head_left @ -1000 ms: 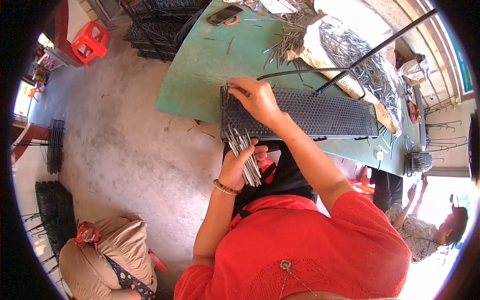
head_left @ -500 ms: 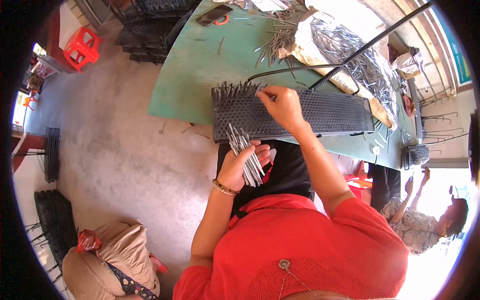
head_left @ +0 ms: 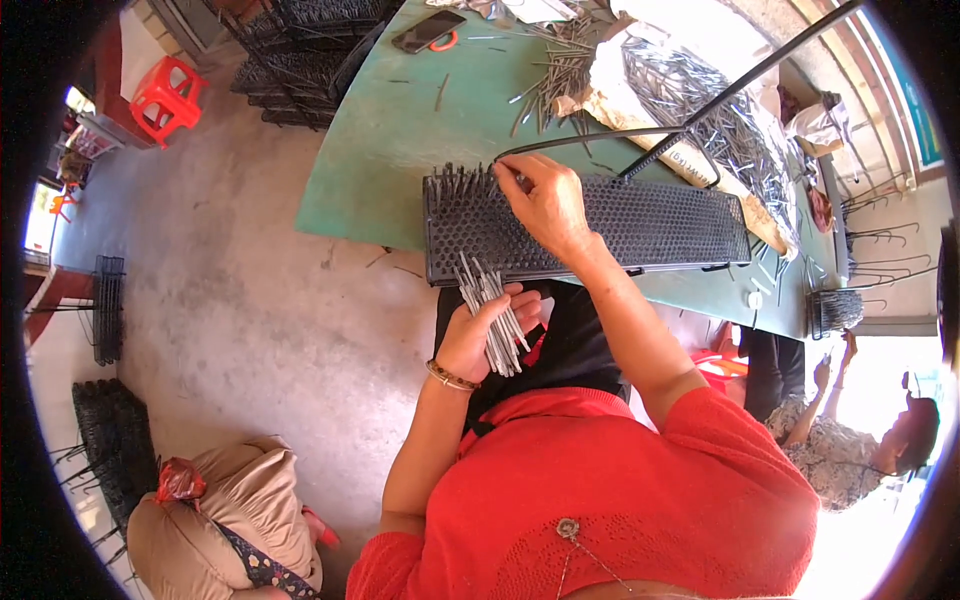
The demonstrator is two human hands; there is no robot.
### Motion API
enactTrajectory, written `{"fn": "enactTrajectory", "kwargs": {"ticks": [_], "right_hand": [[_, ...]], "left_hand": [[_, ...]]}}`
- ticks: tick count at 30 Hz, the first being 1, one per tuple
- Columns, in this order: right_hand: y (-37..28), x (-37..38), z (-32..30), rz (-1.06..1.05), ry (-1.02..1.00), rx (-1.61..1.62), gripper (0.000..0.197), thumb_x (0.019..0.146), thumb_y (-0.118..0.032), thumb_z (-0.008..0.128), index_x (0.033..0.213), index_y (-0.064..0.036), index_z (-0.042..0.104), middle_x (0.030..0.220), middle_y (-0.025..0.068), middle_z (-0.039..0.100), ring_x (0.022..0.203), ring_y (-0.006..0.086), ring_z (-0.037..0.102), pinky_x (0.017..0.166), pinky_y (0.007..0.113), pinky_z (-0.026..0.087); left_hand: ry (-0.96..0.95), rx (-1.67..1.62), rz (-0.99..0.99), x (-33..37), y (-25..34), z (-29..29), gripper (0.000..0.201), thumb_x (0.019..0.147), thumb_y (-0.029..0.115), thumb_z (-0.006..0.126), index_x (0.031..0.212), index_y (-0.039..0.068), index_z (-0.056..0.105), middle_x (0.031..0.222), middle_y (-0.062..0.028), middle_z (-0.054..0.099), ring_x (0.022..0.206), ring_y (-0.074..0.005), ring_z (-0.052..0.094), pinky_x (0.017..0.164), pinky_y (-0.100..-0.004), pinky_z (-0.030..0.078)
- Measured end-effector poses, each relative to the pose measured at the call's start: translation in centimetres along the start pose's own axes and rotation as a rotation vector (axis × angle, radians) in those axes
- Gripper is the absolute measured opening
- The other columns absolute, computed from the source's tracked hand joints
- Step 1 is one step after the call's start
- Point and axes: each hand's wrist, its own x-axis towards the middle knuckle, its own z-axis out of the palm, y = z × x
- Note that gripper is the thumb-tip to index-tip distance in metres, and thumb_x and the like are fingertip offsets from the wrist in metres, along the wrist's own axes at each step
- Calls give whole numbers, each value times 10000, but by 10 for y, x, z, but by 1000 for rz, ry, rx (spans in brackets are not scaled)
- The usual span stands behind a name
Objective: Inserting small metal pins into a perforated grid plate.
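A bundle of thin grey metal rods (head_left: 503,338) is gripped in my left hand (head_left: 465,342), just below the near edge of a long black perforated rack (head_left: 660,228). The rods' upper ends fan out against that edge. My right hand (head_left: 552,208) is over the rack's far left part, thumb and fingers pinched together. Whatever is between those fingertips is too small to make out. Beside them, several short dark rods (head_left: 455,184) stand upright in holes along the far left end. A bent black metal bar rises from the rack's far side.
The rack rests on a green table (head_left: 370,165). Toward the back are a paper sack (head_left: 690,85) of loose rods, a rod pile (head_left: 565,75) and a phone (head_left: 428,32). One person (head_left: 840,455) is at the right, another (head_left: 215,510) at the lower left. A red stool (head_left: 168,102) stands far left.
My right hand has shifted a little left and away from me along the rack's far edge, fingers still pinched. My left hand and its bundle have barely moved.
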Motion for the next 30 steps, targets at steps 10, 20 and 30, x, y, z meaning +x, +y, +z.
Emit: {"fn": "enactTrajectory", "kwargs": {"ticks": [10, 20, 30], "right_hand": [[0, 5, -2, -111, -122, -51, 126, 801, -109, 645, 881, -13, 655, 795, 113, 637, 572, 257, 600, 541, 332, 477], [6, -1, 1, -66, -100, -48, 121, 785, -114, 672, 854, -18, 650, 772, 100, 635, 567, 237, 608, 531, 318, 482], [3, 3, 0, -194, -141, -67, 115, 781, -136, 684, 808, -30, 645, 731, 102, 612, 561, 283, 585, 517, 345, 466]], "left_hand": [[3, 27, 7, -1, 1, -1, 300, 890, 98, 523, 1146, -51, 481, 1137, -230, 569, 1016, -293, 597, 876, -416, 513], [24, 77, -37, -1, 2, 1, 317, 898, 147, 553, 1173, -4, 503, 1129, -176, 587, 974, -269, 608, 817, -421, 535], [58, 132, -22, -1, 2, 2, 243, 894, 126, 562, 1103, 6, 536, 1048, -178, 631, 885, -225, 644, 750, -339, 551]]}}
